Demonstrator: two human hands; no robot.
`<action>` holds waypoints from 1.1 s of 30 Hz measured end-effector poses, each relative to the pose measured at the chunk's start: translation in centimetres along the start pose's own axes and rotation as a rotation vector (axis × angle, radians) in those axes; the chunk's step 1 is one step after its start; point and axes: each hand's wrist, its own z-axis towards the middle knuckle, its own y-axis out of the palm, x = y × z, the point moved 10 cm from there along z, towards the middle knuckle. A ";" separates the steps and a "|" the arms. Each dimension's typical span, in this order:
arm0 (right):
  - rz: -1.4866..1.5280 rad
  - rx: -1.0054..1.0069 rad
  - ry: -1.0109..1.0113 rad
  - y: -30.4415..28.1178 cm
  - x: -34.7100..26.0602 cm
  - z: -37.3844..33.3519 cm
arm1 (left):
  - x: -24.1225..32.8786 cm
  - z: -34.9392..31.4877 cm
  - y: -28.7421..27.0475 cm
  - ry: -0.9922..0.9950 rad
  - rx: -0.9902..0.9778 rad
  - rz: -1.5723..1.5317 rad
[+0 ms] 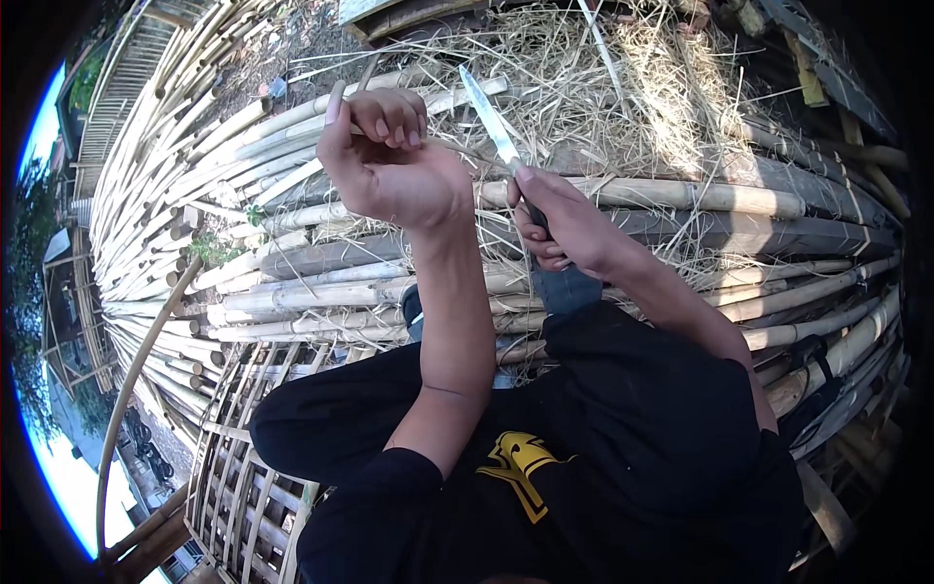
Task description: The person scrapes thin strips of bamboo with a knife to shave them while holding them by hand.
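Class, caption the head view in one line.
Right hand grips a knife beside the curled left hand, above bamboo poles and pale shavings.

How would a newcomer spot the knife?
Find the bamboo poles spanning the picture, then the right hand over them. The knife juts from it toward upper left. Its bright, pointed blade sets it apart from the straw.

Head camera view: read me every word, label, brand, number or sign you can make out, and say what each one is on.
None: I can make out no words, labels or numbers.
Black shirt: a yellow graphic, with no letters that I can read.
Knife in the right hand: no legible marking on the blade.
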 end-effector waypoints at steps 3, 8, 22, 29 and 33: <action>-0.083 0.173 -0.320 -1.8 -5.8 -1.0 | -0.1 0.3 -0.1 0.009 -0.006 -0.007; -0.044 0.321 -0.929 -2.2 -10.2 -4.6 | -0.1 0.7 0.3 0.016 0.000 -0.003; 0.184 0.008 -0.100 0.0 -2.5 0.2 | -0.2 1.1 -0.4 0.028 0.048 0.061; -0.655 0.159 -0.425 0.7 2.9 0.8 | 0.5 0.1 -0.4 0.027 -0.007 -0.002; -0.314 -0.041 0.020 1.5 3.8 1.1 | 0.6 1.7 -0.7 0.072 -0.002 0.035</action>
